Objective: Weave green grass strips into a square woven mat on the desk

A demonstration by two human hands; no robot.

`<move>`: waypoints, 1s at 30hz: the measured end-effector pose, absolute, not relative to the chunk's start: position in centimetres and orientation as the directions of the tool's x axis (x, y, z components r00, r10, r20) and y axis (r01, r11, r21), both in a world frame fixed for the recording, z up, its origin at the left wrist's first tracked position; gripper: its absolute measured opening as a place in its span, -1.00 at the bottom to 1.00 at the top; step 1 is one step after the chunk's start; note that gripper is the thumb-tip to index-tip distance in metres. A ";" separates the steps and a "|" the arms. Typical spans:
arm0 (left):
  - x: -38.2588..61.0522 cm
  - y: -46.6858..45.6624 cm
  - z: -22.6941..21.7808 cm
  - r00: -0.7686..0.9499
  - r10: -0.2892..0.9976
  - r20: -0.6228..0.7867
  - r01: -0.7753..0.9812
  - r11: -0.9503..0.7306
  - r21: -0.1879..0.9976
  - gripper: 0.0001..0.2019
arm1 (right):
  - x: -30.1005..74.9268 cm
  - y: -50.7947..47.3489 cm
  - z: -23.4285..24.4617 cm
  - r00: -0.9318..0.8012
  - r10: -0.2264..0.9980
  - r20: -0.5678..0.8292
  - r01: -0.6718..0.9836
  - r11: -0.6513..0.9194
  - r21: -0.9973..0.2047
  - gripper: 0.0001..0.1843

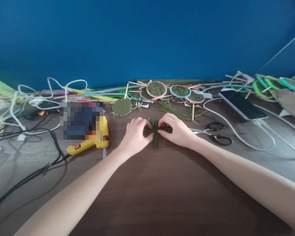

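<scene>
Crossed green leaf strips (155, 132) stand just above the brown tabletop, some running upright and others sideways between my hands. My left hand (139, 135) pinches the left ends between thumb and fingers. The right ends are held in the pinch of my right hand (174, 129). Behind them lies a loose pile of green strips (173, 109). A pair of scissors (211, 131) with black handles rests beside my right wrist, its blades toward my hand.
A yellow hot glue gun (88, 144) with a black cord lies to the left. Round green discs with coloured rims (156, 89) and sticks line the blue wall. On the right, a phone (243, 105) trails a white cable (232, 127). White cords (17, 114) tangle at far left.
</scene>
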State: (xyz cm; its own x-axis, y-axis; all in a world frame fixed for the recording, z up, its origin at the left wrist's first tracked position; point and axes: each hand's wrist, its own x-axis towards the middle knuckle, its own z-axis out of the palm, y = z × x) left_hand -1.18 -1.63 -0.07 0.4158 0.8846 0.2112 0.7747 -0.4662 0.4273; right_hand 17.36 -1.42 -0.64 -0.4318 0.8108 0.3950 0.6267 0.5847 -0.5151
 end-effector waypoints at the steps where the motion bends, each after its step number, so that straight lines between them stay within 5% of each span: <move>1: -1.2 -1.6 -0.1 0.413 0.884 0.217 0.774 -0.467 0.428 -0.86 | 17.4 -1.5 -0.7 -0.442 0.796 0.414 0.629 0.604 -0.490 -0.94; 6: -1.1 -1.7 -0.1 0.407 0.886 0.223 0.774 -0.464 0.431 -0.88 | 17.4 -1.7 -0.9 -0.543 0.713 0.444 0.633 0.695 -0.342 -0.91; 18: -0.8 -1.7 -0.1 0.395 0.893 0.217 0.781 -0.450 0.432 -0.89 | 17.2 -1.8 -0.8 -0.593 0.650 0.476 0.633 0.741 -0.223 -0.85; 30: -0.9 -1.7 -0.2 0.395 0.894 0.212 0.800 -0.448 0.398 -0.89 | 17.2 -1.7 -1.0 -0.602 0.637 0.482 0.596 0.760 -0.260 -0.87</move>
